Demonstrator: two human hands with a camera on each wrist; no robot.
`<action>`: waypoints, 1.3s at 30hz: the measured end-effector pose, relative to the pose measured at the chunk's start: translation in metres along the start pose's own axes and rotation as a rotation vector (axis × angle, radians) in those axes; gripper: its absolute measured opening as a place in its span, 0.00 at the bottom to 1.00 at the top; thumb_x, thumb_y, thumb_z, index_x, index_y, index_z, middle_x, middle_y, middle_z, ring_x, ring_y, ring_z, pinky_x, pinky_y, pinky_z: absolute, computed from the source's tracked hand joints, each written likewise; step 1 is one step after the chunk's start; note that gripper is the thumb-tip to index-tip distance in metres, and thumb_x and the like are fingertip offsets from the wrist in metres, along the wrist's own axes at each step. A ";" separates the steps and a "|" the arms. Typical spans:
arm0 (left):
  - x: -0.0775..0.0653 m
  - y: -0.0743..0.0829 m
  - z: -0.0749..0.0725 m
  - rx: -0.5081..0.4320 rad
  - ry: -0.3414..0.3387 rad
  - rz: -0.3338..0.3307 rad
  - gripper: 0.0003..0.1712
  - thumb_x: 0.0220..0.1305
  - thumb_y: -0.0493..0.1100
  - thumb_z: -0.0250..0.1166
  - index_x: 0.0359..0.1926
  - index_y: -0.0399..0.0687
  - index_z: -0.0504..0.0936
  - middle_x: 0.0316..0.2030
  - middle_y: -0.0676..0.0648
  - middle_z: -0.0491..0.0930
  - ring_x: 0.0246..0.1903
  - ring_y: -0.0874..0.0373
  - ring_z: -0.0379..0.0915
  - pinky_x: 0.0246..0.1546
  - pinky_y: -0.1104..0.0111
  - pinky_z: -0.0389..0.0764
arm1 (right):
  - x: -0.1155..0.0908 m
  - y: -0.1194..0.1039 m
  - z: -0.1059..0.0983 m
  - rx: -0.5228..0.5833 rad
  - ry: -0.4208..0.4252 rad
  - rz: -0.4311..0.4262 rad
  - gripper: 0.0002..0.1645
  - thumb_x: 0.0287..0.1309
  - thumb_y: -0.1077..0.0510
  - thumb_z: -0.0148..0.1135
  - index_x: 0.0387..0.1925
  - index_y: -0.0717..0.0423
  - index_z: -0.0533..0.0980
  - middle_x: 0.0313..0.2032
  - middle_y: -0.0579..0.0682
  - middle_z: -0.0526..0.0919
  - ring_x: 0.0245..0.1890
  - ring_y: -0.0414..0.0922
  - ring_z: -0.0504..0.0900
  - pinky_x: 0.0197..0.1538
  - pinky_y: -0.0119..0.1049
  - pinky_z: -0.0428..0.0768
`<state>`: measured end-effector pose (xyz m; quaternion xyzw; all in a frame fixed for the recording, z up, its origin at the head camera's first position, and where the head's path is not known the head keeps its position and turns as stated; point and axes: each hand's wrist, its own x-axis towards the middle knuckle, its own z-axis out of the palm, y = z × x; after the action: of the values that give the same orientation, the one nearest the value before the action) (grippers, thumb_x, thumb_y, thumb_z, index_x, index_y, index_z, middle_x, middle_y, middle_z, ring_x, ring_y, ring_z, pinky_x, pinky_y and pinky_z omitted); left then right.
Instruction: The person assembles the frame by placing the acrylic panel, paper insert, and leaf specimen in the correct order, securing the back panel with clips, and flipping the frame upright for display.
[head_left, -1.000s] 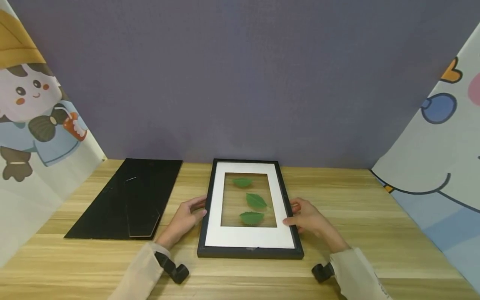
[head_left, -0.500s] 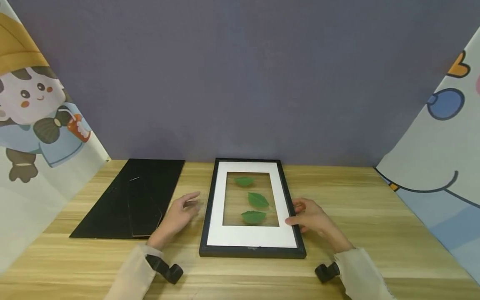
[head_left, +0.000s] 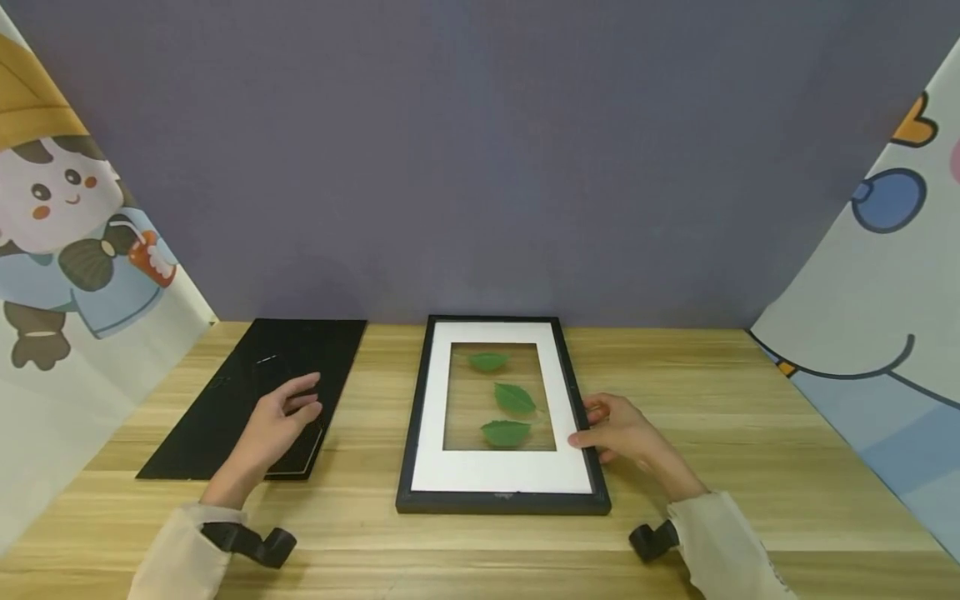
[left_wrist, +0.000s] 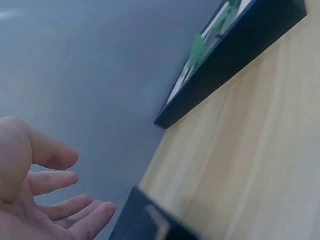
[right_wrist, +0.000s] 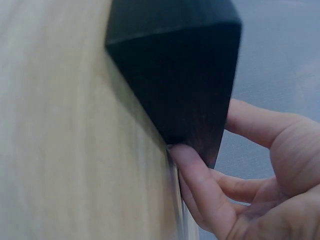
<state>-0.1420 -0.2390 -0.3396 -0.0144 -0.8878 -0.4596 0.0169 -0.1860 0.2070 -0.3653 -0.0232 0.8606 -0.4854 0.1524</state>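
Note:
A black picture frame with a white mat lies face up on the wooden table. Three green leaves show inside its window. My right hand grips the frame's right side, thumb on the top and fingers against the outer edge, as the dark side wall shows in the right wrist view. Over the right part of a flat black backing board hovers my left hand, fingers loosely bent and holding nothing. Part of the board is hidden behind that hand.
A grey-purple wall rises behind the wooden table. Cartoon-printed panels stand at the left and right. Each wrist wears a black camera mount.
My left hand has let go of the frame's left side and moved left until over the black backing board. My right hand keeps its grip, and the frame stays in place.

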 end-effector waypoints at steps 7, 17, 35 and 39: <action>-0.002 -0.012 -0.032 0.088 0.028 -0.010 0.31 0.73 0.42 0.49 0.71 0.34 0.54 0.67 0.28 0.57 0.59 0.49 0.69 0.57 0.49 0.73 | 0.000 0.000 0.000 0.019 -0.001 0.009 0.47 0.44 0.62 0.74 0.63 0.73 0.60 0.50 0.69 0.69 0.39 0.53 0.78 0.33 0.43 0.84; -0.006 -0.038 -0.065 0.135 0.061 -0.081 0.35 0.74 0.44 0.44 0.71 0.26 0.43 0.65 0.19 0.50 0.62 0.25 0.52 0.55 0.38 0.65 | 0.000 0.001 0.002 0.032 -0.004 0.004 0.47 0.44 0.63 0.74 0.62 0.74 0.60 0.50 0.70 0.69 0.40 0.53 0.78 0.33 0.44 0.84; 0.000 -0.097 -0.108 0.256 0.021 -0.250 0.39 0.74 0.49 0.41 0.68 0.20 0.41 0.64 0.15 0.42 0.59 0.18 0.48 0.53 0.35 0.64 | -0.001 -0.001 0.001 0.014 -0.002 -0.003 0.47 0.45 0.60 0.74 0.62 0.74 0.60 0.52 0.71 0.69 0.41 0.54 0.79 0.33 0.44 0.84; 0.001 -0.101 -0.113 0.266 -0.009 -0.239 0.43 0.73 0.50 0.46 0.69 0.21 0.35 0.63 0.13 0.40 0.58 0.17 0.46 0.52 0.34 0.63 | -0.001 0.001 0.002 0.015 0.007 0.006 0.46 0.45 0.60 0.74 0.62 0.74 0.61 0.53 0.71 0.69 0.41 0.54 0.79 0.34 0.44 0.84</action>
<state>-0.1454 -0.3894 -0.3571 0.0913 -0.9362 -0.3370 -0.0400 -0.1845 0.2062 -0.3666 -0.0177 0.8575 -0.4915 0.1511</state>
